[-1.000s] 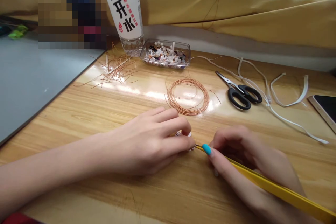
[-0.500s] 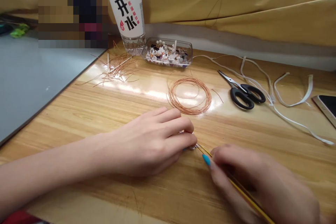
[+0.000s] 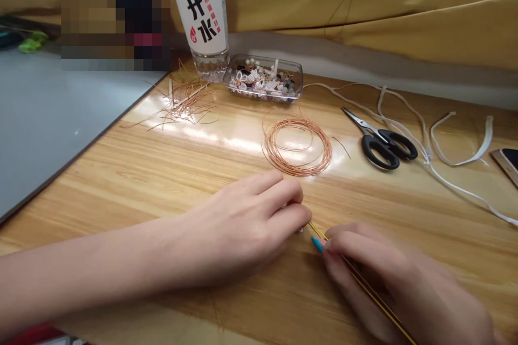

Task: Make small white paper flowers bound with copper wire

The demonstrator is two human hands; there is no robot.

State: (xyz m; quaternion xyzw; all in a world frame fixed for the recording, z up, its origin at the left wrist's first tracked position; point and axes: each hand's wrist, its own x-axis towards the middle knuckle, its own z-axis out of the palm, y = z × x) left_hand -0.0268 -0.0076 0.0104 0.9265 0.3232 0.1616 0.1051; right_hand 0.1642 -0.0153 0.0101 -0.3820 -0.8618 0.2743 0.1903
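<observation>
Yellow tweezers [image 3: 364, 285] pinched shut in right hand [image 3: 404, 291], tips meeting a small white piece [image 3: 300, 229] clamped under left hand [image 3: 243, 232] fingertips on wooden table [image 3: 162, 172]; press steadily; advance tips slowly.

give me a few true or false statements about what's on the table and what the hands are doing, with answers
1. The right hand holds a thin yellow tool. True.
2. The scissors lie left of the wire coil. False: they lie to its right.
3. The left hand pinches a small piece against the table. True, though the piece is mostly hidden by the fingers.
4. The bead tray is stacked on the wire coil. False: it sits apart, behind it, beside the bottle.
5. The scissors have red handles. False: they are black.
</observation>
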